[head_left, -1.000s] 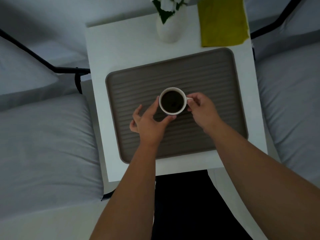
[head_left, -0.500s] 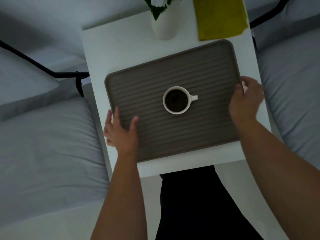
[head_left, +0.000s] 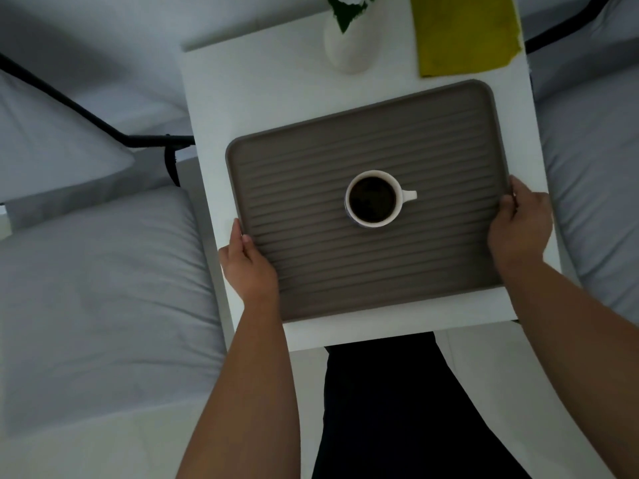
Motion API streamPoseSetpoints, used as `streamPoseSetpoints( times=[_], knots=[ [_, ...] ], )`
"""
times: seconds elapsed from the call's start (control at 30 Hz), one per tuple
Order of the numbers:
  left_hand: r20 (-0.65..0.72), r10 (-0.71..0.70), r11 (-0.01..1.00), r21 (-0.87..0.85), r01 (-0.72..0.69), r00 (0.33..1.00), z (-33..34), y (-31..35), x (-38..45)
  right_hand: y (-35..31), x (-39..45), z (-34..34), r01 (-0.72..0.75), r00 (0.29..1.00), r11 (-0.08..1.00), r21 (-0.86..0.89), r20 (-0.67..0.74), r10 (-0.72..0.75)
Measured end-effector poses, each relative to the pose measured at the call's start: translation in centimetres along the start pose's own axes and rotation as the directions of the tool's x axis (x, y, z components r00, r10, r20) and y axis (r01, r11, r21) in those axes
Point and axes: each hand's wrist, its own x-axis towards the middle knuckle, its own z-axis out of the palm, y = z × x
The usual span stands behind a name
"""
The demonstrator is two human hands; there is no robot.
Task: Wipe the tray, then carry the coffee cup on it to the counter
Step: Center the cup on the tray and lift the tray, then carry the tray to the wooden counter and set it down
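Observation:
A brown ribbed tray [head_left: 311,160] lies on a small white table [head_left: 252,98]. In the tray's middle stands a white cup [head_left: 374,198] full of dark coffee, its handle pointing right. My left hand [head_left: 247,264] grips the tray's left edge near the front, thumb on top of the rim. At the right edge my right hand [head_left: 520,226] clasps the rim, fingers curled over it. A folded yellow cloth [head_left: 463,32] lies on the table behind the tray at the far right.
A white vase [head_left: 351,46] with green leaves and white flowers stands behind the tray. Grey cushioned seats [head_left: 96,288] with black metal frames [head_left: 69,105] flank the table on both sides. My dark-clothed legs are below the table's front edge.
Both hands let go of the cup, moved outward and closed on the tray's left and right edges. The cup stays in the middle of the tray.

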Motion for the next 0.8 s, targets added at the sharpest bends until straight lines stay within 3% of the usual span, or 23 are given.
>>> streamPoseSetpoints(
  times=[0.27,0.47,0.67,0.8],
  knots=[
    [0.088,0.099,0.995,0.007,-0.1,0.991,-2.8,2.9,-2.3,0.9,-3.6,-3.9,-0.056,0.994,0.998,0.007,-0.098,0.056],
    [0.243,0.302,0.948,0.022,-0.317,0.922,-7.0,7.3,-3.7,0.8,-10.1,-10.5,-0.299,0.939,0.953,0.035,-0.165,0.301],
    [0.439,0.518,0.839,-0.09,-0.537,0.735,-11.3,14.9,-6.9,-0.5,-19.3,-19.1,-0.477,0.806,0.863,0.165,-0.309,0.504],
    [0.551,0.646,0.712,-0.186,-0.677,0.528,-14.3,20.0,-11.3,-0.6,-26.6,-24.4,-0.554,0.681,0.789,0.266,-0.401,0.613]
  ],
)
